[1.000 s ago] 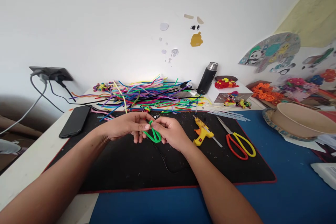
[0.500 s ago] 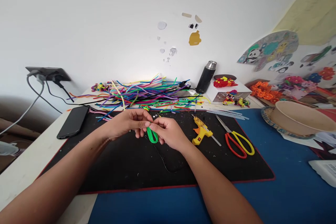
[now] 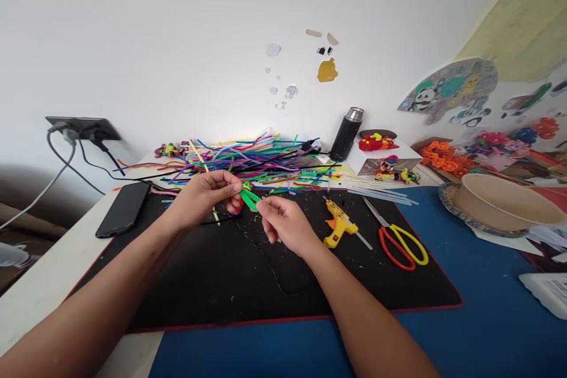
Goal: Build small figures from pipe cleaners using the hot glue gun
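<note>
A bent bundle of green pipe cleaner is stretched between my two hands above the black mat. My left hand pinches its upper left end between thumb and fingers. At the lower right end, my right hand pinches it the same way. Just behind the bundle a small piece with red and yellow-green parts shows in part, and I cannot make out what it is. Behind my hands lies a heap of many-coloured pipe cleaners.
Right of my hands lie a yellow glue gun and scissors with red and yellow handles. A black phone is at the left. Farther back stand a black flask and a white box; a beige bowl is at the right.
My hands have moved apart. The green pipe cleaner hung as a loop below my fingers and is now held at both ends between them. The view has tilted slightly upward.
</note>
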Demonstrator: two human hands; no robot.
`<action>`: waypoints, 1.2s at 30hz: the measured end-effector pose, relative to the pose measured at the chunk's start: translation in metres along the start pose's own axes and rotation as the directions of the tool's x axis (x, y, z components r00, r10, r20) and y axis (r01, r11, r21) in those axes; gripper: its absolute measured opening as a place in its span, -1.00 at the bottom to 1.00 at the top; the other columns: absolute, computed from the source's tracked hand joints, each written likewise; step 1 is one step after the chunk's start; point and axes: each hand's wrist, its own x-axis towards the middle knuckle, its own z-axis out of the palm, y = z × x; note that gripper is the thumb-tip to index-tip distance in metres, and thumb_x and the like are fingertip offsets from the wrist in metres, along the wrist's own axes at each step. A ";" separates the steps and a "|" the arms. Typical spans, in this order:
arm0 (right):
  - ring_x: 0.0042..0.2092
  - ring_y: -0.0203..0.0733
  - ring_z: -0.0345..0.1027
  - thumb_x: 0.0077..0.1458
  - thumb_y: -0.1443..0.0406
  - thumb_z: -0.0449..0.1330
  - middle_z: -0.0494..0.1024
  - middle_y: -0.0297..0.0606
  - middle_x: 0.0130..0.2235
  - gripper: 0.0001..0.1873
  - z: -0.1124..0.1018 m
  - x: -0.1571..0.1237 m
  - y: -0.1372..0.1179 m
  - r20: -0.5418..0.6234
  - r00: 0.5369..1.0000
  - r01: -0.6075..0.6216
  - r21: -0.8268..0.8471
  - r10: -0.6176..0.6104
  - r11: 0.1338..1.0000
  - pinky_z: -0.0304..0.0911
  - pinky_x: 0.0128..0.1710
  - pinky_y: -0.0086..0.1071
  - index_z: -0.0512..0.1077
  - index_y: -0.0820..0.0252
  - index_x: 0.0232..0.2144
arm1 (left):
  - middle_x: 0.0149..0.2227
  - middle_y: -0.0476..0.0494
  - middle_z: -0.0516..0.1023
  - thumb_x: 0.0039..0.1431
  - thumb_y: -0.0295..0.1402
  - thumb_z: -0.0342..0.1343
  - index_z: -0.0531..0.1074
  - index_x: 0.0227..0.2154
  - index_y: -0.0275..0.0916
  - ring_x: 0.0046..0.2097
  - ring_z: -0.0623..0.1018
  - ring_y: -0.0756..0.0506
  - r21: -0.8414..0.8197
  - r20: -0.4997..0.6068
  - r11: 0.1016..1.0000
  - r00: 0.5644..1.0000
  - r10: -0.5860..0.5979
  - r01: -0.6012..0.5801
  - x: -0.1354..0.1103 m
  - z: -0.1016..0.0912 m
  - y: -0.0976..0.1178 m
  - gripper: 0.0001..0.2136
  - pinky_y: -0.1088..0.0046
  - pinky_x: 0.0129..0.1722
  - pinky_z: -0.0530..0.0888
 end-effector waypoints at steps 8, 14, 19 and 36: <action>-0.41 -0.22 0.37 0.29 0.03 0.26 0.53 -0.37 -0.44 -0.60 0.001 -0.003 0.004 -0.102 0.944 0.176 -0.652 -0.315 0.738 0.11 -0.37 -0.38 0.53 0.06 0.06 | -0.48 -0.09 0.64 0.06 -0.04 0.44 0.53 -0.33 -0.27 -0.47 0.62 -0.07 0.043 -0.075 0.999 0.997 -0.018 0.021 0.001 0.005 -0.003 -0.62 0.45 -0.42 0.55; -0.38 -0.17 0.41 0.36 0.03 0.19 0.61 -0.28 -0.38 -0.63 -0.001 -0.003 0.005 -0.090 0.944 0.145 -0.752 -0.318 0.643 0.09 -0.35 -0.35 0.57 0.08 0.02 | -0.49 -0.09 0.64 0.04 -0.01 0.44 0.53 -0.34 -0.25 -0.46 0.62 -0.07 0.051 -0.072 0.998 0.997 -0.023 0.026 -0.002 0.010 -0.003 -0.61 0.45 -0.42 0.54; -0.45 -0.17 0.41 0.35 0.08 0.22 0.55 -0.33 -0.50 -0.72 -0.002 0.000 0.005 -0.112 0.951 0.142 -0.673 -0.289 0.726 0.10 -0.38 -0.37 0.61 0.05 -0.07 | -0.50 -0.09 0.64 0.00 0.03 0.44 0.52 -0.37 -0.25 -0.45 0.63 -0.10 0.083 -0.081 0.997 0.997 0.000 0.007 -0.003 0.012 0.000 -0.57 0.41 -0.41 0.54; -0.58 -0.33 0.34 0.32 0.04 0.21 0.49 -0.42 -0.51 -0.68 -0.004 -0.001 0.003 -0.060 0.985 0.130 -0.360 -0.161 0.924 0.20 -0.49 -0.44 0.59 0.11 -0.08 | -0.49 -0.09 0.63 0.05 -0.03 0.44 0.52 -0.35 -0.25 -0.47 0.62 -0.10 0.053 -0.067 0.998 0.997 0.029 -0.025 -0.001 0.006 -0.004 -0.61 0.40 -0.41 0.55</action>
